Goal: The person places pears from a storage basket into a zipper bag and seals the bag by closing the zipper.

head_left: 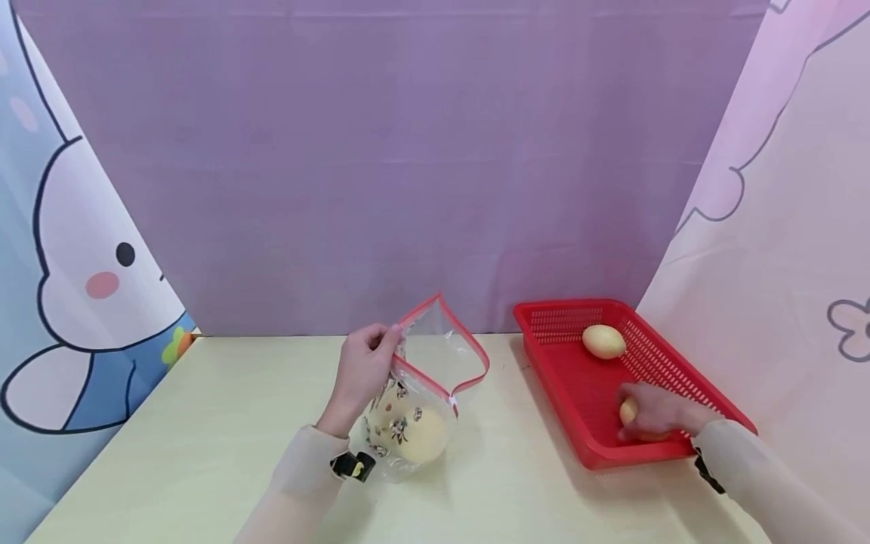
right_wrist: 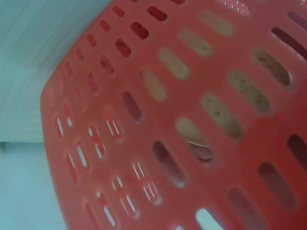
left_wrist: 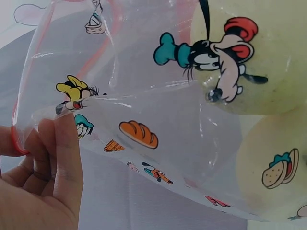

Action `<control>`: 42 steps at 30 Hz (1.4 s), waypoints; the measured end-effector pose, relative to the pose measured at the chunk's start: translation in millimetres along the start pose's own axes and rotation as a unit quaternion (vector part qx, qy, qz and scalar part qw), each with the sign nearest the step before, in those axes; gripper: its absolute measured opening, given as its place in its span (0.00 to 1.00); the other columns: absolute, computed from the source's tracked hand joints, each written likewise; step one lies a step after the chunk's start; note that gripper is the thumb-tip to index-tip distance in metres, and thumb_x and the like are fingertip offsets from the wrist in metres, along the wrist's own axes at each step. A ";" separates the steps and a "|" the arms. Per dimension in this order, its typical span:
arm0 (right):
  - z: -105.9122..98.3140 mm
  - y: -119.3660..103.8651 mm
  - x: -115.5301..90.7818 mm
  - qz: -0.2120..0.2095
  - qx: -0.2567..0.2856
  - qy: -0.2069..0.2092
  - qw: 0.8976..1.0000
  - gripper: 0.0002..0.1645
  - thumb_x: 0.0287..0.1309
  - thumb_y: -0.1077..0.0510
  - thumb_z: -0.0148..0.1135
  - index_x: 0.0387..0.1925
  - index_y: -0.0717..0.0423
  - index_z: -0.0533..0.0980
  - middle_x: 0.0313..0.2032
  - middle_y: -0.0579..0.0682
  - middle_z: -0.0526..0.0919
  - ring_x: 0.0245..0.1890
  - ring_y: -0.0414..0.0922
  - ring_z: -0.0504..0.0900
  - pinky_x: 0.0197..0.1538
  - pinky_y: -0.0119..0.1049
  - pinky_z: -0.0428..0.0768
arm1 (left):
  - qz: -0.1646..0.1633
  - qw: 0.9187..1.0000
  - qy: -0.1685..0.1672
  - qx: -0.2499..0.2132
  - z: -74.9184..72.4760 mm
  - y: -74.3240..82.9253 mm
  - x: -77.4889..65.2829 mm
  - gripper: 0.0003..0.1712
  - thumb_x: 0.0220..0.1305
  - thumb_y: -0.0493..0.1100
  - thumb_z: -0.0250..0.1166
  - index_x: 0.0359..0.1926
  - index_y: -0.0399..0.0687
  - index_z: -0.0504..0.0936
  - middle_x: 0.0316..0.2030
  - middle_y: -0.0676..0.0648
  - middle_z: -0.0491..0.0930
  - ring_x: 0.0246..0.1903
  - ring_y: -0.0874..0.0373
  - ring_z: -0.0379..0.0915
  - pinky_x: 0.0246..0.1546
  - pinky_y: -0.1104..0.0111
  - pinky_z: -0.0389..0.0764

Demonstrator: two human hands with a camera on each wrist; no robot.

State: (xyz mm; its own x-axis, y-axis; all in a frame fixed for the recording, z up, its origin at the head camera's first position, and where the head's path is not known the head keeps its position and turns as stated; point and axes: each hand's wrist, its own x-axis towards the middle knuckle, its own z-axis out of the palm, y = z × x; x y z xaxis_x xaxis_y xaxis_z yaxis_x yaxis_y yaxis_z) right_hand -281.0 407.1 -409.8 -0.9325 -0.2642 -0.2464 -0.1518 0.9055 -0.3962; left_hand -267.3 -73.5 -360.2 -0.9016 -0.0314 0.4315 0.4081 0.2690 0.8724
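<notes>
My left hand (head_left: pixel 363 366) pinches the red-edged rim of a clear zip bag (head_left: pixel 404 400) printed with cartoon figures. The bag's mouth gapes toward the right, and its lower part rests on the table. Pale yellow potatoes (left_wrist: pixel 273 153) show through the plastic in the left wrist view. Over at the right, my right hand (head_left: pixel 655 412) reaches into a red plastic basket (head_left: pixel 553 378), its fingers curled round a potato (head_left: pixel 628 410). Through the basket's slots, the right wrist view shows a speckled potato surface (right_wrist: pixel 220 115); the basket wall hides most of that hand.
Another potato (head_left: pixel 603 341) lies toward the back of the basket. The pale table (head_left: pixel 204 438) reaches back to a purple cloth (head_left: pixel 381 166). Printed cloth panels stand at the left (head_left: pixel 102 227) and right (head_left: pixel 782 287), the right one close beside the basket.
</notes>
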 end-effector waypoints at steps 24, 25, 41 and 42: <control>-7.3 -28.9 -3.5 -0.042 0.035 0.067 0.996 0.33 0.41 0.54 0.80 0.50 0.56 0.75 0.37 0.47 0.79 0.39 0.47 0.76 0.37 0.40 0.82 | -0.003 1.000 -0.001 0.003 1.0 -0.3 1.7 0.18 0.77 0.46 0.59 0.37 0.35 0.85 0.21 0.46 0.75 0.14 0.58 0.66 0.15 0.68 0.74; -7.3 -30.8 -3.6 -0.044 0.036 0.069 0.996 0.33 0.41 0.53 0.81 0.50 0.55 0.76 0.37 0.47 0.79 0.39 0.47 0.76 0.37 0.40 0.82 | -0.004 1.000 -0.001 0.002 0.8 -0.3 1.5 0.18 0.77 0.46 0.59 0.37 0.35 0.85 0.21 0.46 0.75 0.14 0.58 0.66 0.15 0.68 0.74; -18.1 -48.6 -4.1 -0.078 0.051 0.105 0.990 0.32 0.42 0.50 0.80 0.48 0.53 0.74 0.35 0.47 0.79 0.36 0.47 0.78 0.34 0.39 0.81 | -0.003 1.000 0.007 0.012 0.6 -0.1 0.0 0.17 0.77 0.45 0.59 0.37 0.36 0.86 0.21 0.46 0.75 0.15 0.57 0.65 0.15 0.70 0.71; -19.1 -49.9 -4.3 -0.080 0.053 0.107 0.990 0.32 0.42 0.50 0.80 0.48 0.52 0.74 0.35 0.47 0.79 0.36 0.46 0.78 0.34 0.39 0.81 | -0.004 1.000 0.007 0.011 0.6 -0.1 -0.1 0.17 0.77 0.46 0.59 0.37 0.36 0.85 0.21 0.46 0.75 0.15 0.57 0.66 0.15 0.70 0.72</control>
State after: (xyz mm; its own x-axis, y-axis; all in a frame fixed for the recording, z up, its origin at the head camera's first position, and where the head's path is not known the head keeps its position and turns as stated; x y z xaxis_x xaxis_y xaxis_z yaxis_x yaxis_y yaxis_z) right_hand -275.7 369.4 -372.1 -0.9492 -0.3141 0.0156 -0.2780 0.8147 -0.5089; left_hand -267.4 -73.0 -360.5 -0.9030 -0.0465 0.4271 0.3968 0.2906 0.8707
